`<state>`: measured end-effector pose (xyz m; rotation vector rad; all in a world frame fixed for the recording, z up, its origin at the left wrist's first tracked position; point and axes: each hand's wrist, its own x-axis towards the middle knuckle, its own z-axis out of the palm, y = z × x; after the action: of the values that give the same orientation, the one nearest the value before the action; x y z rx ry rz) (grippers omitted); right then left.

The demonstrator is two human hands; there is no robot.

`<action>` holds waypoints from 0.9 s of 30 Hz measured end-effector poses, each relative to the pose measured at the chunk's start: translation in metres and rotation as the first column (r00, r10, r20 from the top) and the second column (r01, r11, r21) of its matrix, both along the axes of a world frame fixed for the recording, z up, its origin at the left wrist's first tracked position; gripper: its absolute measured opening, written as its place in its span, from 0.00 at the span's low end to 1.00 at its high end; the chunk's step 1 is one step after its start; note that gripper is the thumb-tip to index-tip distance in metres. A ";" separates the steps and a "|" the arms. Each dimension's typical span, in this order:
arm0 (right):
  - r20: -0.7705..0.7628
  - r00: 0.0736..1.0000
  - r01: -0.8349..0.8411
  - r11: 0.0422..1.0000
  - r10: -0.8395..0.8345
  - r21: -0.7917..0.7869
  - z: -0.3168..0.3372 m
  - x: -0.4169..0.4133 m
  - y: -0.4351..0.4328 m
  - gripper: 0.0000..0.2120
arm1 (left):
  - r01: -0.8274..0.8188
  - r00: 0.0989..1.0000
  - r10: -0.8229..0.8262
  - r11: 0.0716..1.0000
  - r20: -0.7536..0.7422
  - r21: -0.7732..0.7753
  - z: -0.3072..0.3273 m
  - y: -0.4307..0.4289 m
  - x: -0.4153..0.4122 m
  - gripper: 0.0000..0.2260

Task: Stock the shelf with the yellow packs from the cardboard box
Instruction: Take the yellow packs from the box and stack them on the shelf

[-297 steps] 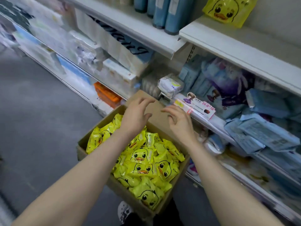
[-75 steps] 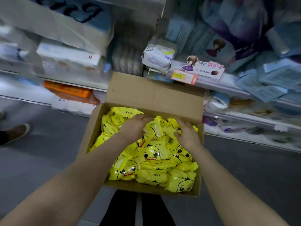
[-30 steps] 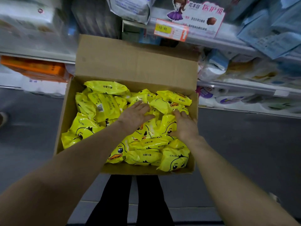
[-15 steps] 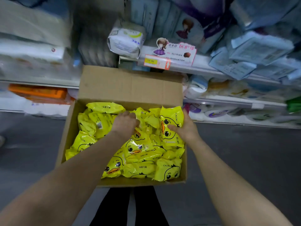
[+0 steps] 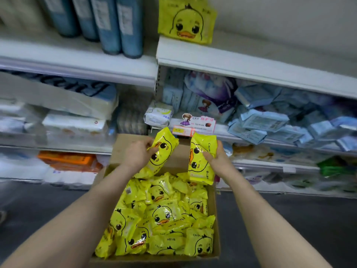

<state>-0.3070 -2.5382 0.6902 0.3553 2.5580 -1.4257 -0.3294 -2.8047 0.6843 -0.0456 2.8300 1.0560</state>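
l hand (image 5: 138,155) grips duck pack (image 5: 163,149), r hand (image 5: 219,158) grips ckok pack (image 5: 199,165).

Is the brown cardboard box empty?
No, shiny yellow duck-face packs fill the brown cardboard box below the left hand and right hand, which each hold one more.

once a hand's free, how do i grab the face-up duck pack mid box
Likely pinch the face-up duck pack across its side edges, coming from above: it lies flat on top, and the cardboard box walls block sideways reach.
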 end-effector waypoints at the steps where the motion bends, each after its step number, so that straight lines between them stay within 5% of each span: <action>1: -0.014 1.000 0.000 1.000 -0.001 -0.021 0.011 -0.001 -0.003 0.27 | -0.001 1.000 0.001 1.000 -0.030 0.007 0.011 -0.003 -0.004 0.11; 9: -0.138 0.986 0.052 0.965 -0.090 -0.258 0.084 -0.014 -0.019 0.29 | 0.069 0.976 -0.059 0.997 -0.210 0.042 0.097 -0.023 -0.028 0.09; 16: -0.180 0.961 0.087 0.849 -0.209 -0.521 0.154 -0.030 -0.036 0.19 | 0.083 0.914 -0.062 0.996 -0.402 0.036 0.173 -0.033 -0.048 0.07; 27: -0.497 0.866 0.055 0.998 -0.058 -0.020 0.264 -0.086 -0.032 0.11 | 0.033 0.873 -0.074 0.995 -0.483 -0.093 0.228 -0.049 -0.096 0.07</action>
<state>-0.3931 -2.5704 0.9538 0.0591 2.9583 -1.7348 -0.4258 -2.8541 0.9125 0.3394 3.2943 1.0622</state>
